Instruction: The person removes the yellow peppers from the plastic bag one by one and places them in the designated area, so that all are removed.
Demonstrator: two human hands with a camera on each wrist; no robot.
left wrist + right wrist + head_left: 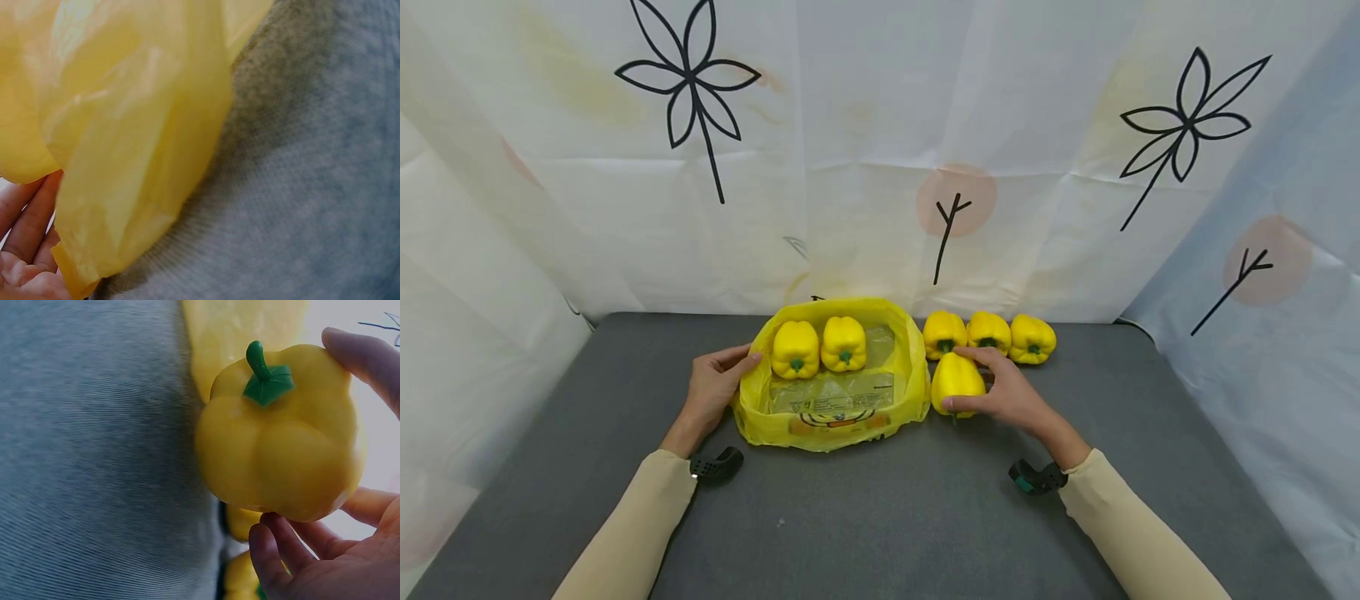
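A yellow plastic bag (pixel 835 435) lies with its mouth spread wide, and two yellow bell peppers (pixel 795 350) sit inside at its left and back. At the bag's left rim, my left hand (pixel 711 390) holds the plastic between thumb and fingers; part of those fingers is hidden behind the bag (pixel 137 144) in the left wrist view. Just beyond the right rim, my right hand (pixel 1011 393) grips another yellow bell pepper (pixel 957 382) by its sides. That pepper's green stem (pixel 269 381) points toward me.
Three more yellow bell peppers (pixel 988 332) stand in a row at the table's back edge, right of the bag. The grey table (pixel 865 525) runs up to a white patterned curtain (pixel 865 125) behind, with more curtain on both sides.
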